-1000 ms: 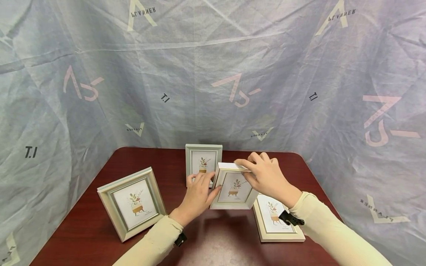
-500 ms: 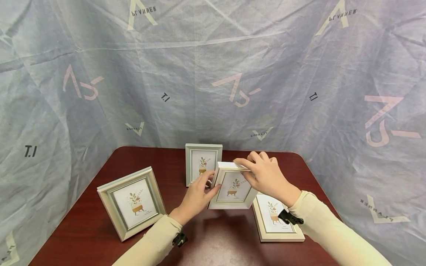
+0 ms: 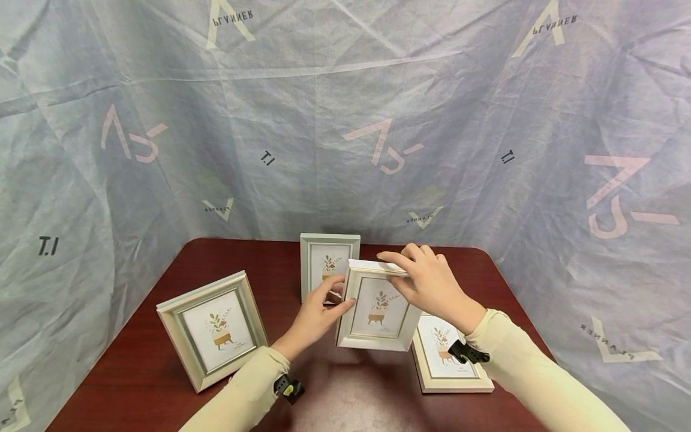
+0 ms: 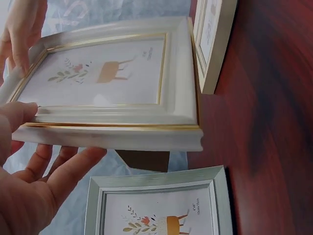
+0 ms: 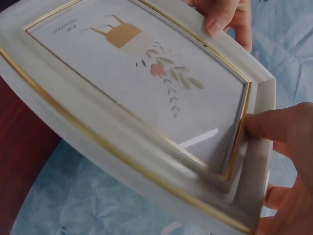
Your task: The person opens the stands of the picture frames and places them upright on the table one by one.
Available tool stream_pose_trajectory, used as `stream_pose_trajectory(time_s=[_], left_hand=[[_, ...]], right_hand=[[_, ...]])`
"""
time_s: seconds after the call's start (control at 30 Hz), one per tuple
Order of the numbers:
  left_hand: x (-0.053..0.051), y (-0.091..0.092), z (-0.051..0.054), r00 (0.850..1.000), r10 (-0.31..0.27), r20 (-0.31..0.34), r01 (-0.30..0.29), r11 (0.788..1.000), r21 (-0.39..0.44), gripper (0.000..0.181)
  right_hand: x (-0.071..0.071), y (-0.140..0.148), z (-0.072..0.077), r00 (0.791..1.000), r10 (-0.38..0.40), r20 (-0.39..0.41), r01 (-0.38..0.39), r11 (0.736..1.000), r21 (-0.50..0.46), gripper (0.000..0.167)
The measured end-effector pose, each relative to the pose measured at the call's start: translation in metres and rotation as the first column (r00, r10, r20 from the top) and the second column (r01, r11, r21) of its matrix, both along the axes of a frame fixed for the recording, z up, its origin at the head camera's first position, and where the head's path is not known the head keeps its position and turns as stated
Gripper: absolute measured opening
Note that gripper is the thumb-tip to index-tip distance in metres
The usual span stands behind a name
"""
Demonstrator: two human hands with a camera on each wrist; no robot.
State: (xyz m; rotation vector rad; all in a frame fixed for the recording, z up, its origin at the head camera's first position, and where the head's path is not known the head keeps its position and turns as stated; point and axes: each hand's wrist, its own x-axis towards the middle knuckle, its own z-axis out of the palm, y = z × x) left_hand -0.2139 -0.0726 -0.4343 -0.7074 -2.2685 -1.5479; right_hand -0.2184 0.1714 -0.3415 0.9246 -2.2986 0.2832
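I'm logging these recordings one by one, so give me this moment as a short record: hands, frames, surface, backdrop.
Left hand: thumb on the front of the white frame, at its left side
Right hand: grips that frame's top edge
Standing: left cream frame, green frame behind
Lying face up: right cream frame
Surface: dark red table
Backdrop: grey printed cloth

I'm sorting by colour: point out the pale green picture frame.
The rectangular pale green picture frame, standing at the back; the gold-trimmed white frame, left cream frame and right cream frame lack its green border.
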Motion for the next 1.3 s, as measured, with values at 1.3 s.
stream_pose_trajectory(time_s=[1.3], left_hand=[[-0.018, -0.041, -0.017, 0.885, -0.054, 0.462, -0.039, 0.981, 0.189, 0.058]], right_hand=[[-0.005, 0.004, -0.084, 0.649, 0.476, 0.594, 0.218, 0.632, -0.744, 0.07]])
